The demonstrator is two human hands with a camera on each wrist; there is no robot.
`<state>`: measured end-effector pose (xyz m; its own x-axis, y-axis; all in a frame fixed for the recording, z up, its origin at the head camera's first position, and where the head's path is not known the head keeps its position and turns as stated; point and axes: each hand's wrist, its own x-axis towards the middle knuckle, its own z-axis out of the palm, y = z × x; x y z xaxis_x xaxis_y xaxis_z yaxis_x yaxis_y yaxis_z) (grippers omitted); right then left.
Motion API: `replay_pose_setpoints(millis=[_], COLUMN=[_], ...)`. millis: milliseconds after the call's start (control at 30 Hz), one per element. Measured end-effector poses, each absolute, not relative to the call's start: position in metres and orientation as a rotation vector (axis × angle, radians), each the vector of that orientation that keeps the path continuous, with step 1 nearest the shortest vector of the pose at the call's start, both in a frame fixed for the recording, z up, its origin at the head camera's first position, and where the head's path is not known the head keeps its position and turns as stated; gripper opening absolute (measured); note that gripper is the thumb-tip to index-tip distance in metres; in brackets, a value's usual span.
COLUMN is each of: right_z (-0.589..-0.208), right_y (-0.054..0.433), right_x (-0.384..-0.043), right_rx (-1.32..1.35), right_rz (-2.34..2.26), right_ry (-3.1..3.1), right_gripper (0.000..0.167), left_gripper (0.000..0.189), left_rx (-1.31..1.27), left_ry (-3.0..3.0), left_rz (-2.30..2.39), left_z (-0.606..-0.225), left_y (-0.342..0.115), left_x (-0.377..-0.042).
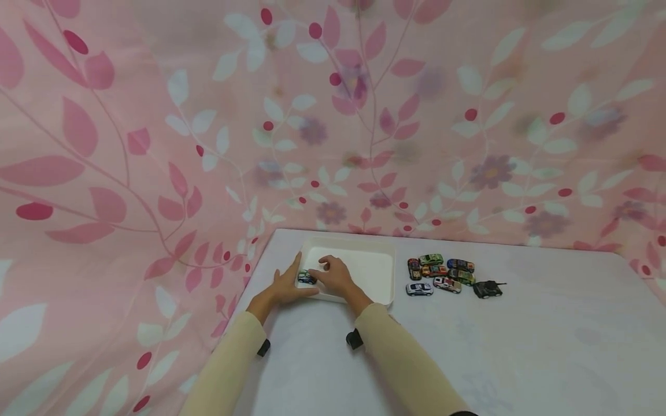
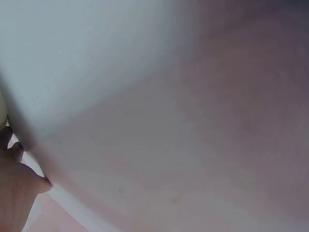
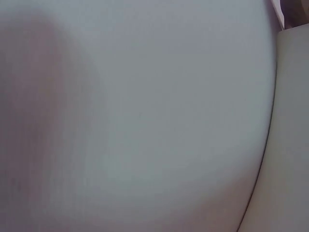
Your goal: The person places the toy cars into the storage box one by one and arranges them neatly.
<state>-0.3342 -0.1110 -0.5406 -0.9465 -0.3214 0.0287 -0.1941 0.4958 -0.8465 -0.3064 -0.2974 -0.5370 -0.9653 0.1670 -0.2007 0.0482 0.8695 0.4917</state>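
Note:
A small green and blue toy car (image 1: 307, 277) is at the left front corner inside a white tray (image 1: 382, 297). My right hand (image 1: 335, 277) reaches over the tray's front wall and pinches the car at its right end, its other fingers curled. My left hand (image 1: 285, 287) lies along the outside of that corner, with fingers straight up the left side and thumb along the front. In the left wrist view the left hand (image 2: 19, 188) shows only at the edge. The right wrist view catches just a bit of the right hand (image 3: 295, 12).
Right of the tray, several toy cars stand close together, among them a white car (image 1: 419, 289) and an orange car (image 1: 434, 271). A dark toy tank (image 1: 488, 289) is at their right end. A pink floral cloth (image 1: 364, 115) hangs behind the white table (image 1: 546, 341).

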Motion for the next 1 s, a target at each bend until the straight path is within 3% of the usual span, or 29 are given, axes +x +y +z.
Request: replay_pose_setpoints(millis=[400, 800, 1000], right_z=[-0.527, -0.503, -0.512], right_y=[-0.068, 0.001, 0.038], right_x=[-0.337, -0.353, -0.358], right_rx=[-0.744, -0.552, -0.486], right_rz=[-0.988, -0.758, -0.730], right_ry=[2.938, 3.085, 3.108], right_gripper=[0.083, 0.091, 0.092], left_gripper=[0.123, 0.129, 0.129], left_rx=[0.189, 0.181, 0.198], left_ry=[2.813, 2.809, 2.817], left_rz=[0.679, 0.691, 0.687], left_z=[-0.538, -0.537, -0.540], left_y=[-0.291, -0.298, -0.298], left_x=[-0.307, -0.311, -0.307])
